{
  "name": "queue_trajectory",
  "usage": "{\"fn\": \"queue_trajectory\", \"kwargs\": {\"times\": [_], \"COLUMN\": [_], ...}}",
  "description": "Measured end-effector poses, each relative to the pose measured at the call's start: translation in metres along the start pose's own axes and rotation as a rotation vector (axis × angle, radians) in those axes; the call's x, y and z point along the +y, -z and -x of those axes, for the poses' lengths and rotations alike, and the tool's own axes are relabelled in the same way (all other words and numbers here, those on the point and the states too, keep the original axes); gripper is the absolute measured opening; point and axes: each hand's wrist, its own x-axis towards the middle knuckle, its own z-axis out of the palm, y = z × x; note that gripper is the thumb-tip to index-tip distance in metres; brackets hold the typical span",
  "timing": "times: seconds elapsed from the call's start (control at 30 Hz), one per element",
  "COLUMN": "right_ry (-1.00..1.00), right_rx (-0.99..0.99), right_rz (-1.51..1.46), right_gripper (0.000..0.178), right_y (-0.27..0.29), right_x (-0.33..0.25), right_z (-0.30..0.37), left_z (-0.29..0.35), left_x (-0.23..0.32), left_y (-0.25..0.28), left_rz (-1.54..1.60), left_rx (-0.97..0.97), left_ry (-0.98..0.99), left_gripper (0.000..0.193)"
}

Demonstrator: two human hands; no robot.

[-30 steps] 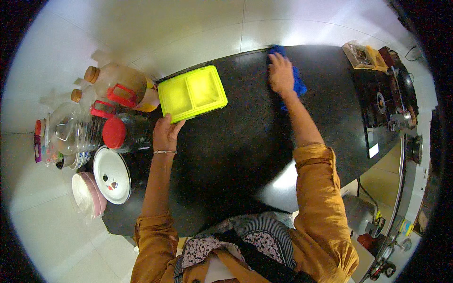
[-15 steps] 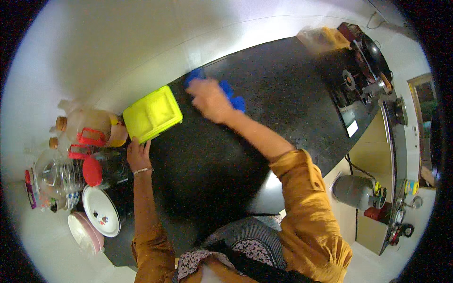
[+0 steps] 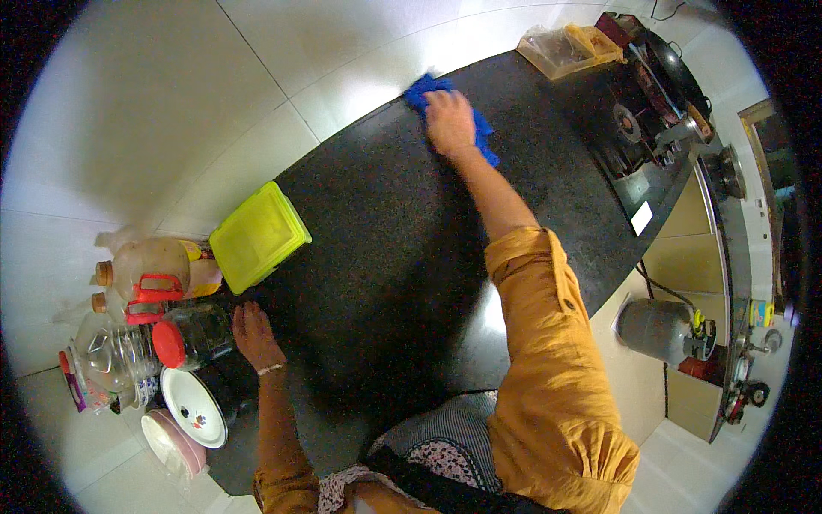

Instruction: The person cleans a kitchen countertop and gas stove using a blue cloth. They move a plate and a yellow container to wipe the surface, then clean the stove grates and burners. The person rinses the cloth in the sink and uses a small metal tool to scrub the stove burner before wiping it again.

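Observation:
My right hand (image 3: 451, 121) presses flat on a blue cloth (image 3: 488, 135) at the far edge of the black speckled countertop (image 3: 394, 257), close to the tiled wall. My left hand (image 3: 253, 335) rests on the counter at the near left, fingers spread, empty, beside a jar with a red lid (image 3: 175, 340). A yellow-green lidded box (image 3: 257, 235) sits just beyond the left hand, apart from it.
Plastic oil bottles (image 3: 150, 270) and clear jars crowd the left end with a white enamel bowl (image 3: 193, 407) and a pink bowl (image 3: 171, 445). A gas stove (image 3: 651, 111) and a clear container (image 3: 569, 50) stand at the right. A gas cylinder (image 3: 655, 330) sits below.
My right hand has slid the blue cloth along the back of the counter, away from the yellow-green box. My left hand has stayed near the jars below that box.

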Motion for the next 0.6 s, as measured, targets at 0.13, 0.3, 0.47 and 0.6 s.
{"fn": "queue_trajectory", "kwargs": {"times": [0.13, 0.3, 0.47, 0.6], "right_ry": [-0.236, -0.491, -0.542, -0.13], "right_rx": [0.135, 0.131, 0.085, 0.322], "right_rz": [0.146, 0.174, -0.094, -0.215], "right_gripper": [0.031, 0.03, 0.028, 0.032], "right_y": [0.011, -0.002, 0.003, -0.001], "right_x": [0.045, 0.062, 0.064, 0.025], "right_z": [0.027, 0.1, 0.135, 0.121], "left_z": [0.037, 0.069, 0.071, 0.07], "left_x": [-0.024, -0.028, -0.033, -0.017], "left_y": [0.021, 0.012, 0.008, 0.005], "left_rz": [0.044, -0.142, -0.158, -0.175], "left_rx": [-0.093, -0.029, -0.138, -0.132], "left_ry": [-0.15, -0.106, -0.169, -0.152], "left_gripper": [0.044, 0.043, 0.034, 0.033]}}
